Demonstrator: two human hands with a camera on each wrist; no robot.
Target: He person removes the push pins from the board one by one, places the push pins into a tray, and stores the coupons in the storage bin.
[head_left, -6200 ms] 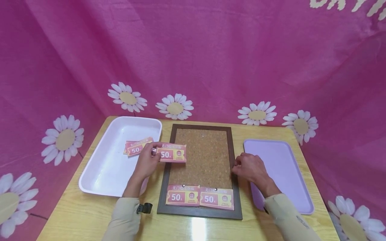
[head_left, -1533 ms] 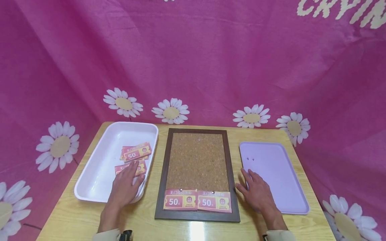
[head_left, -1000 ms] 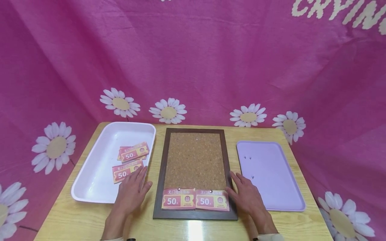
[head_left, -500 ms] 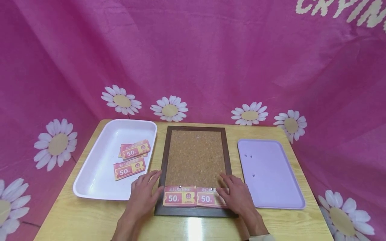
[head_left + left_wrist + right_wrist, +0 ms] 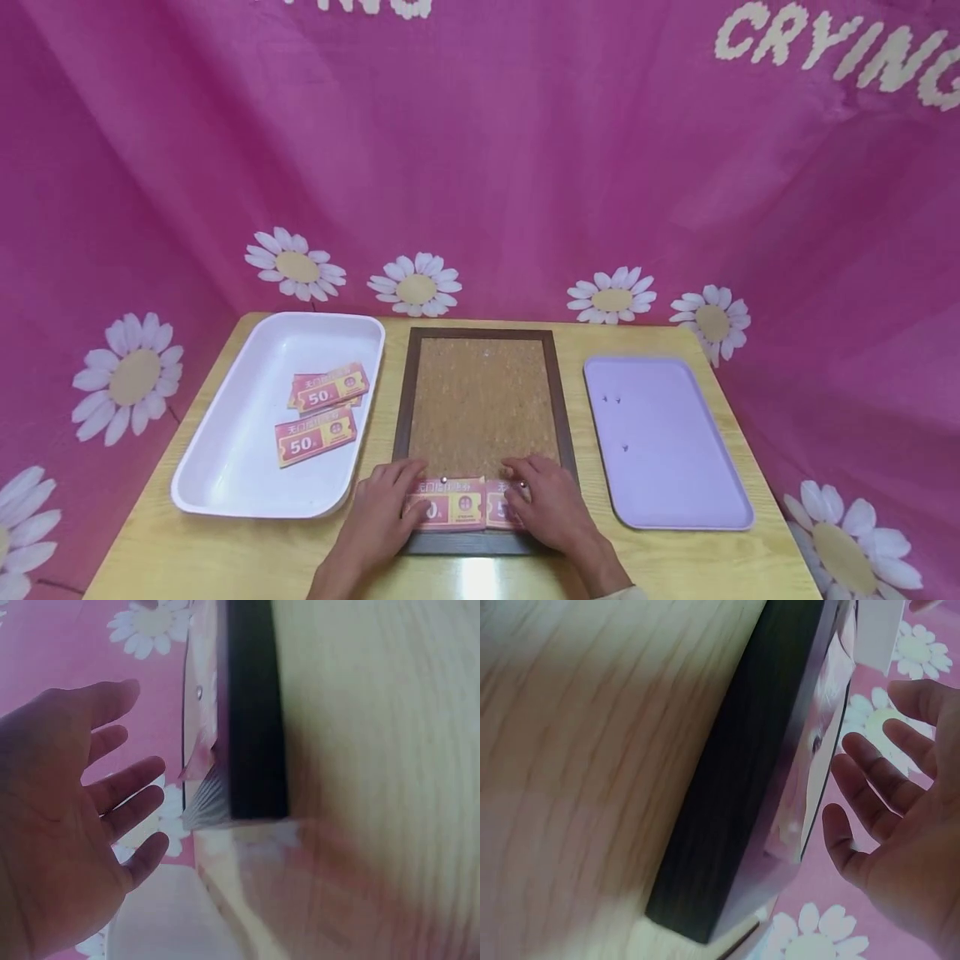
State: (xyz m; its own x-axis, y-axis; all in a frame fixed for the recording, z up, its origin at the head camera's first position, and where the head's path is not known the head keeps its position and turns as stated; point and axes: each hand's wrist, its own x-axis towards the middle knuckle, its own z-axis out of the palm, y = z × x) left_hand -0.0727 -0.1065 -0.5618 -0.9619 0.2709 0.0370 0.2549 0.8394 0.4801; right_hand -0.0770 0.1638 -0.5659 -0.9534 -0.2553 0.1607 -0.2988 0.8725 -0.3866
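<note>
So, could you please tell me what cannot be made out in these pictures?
Right pinned coupon, head view: right part hidden by the right hand.
Left pinned coupon, head view: left end partly covered by the left hand.
Farther coupons in the white tub, head view: count hidden by overlap.
Dark bits on the purple tray, head view: too small to identify.
Left wall lettering, head view: cut off by the top edge.

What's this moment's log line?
left hand: empty; right hand: empty; brown-framed rectangular cork board: beneath both; two pink-yellow paper coupons: pinned
</note>
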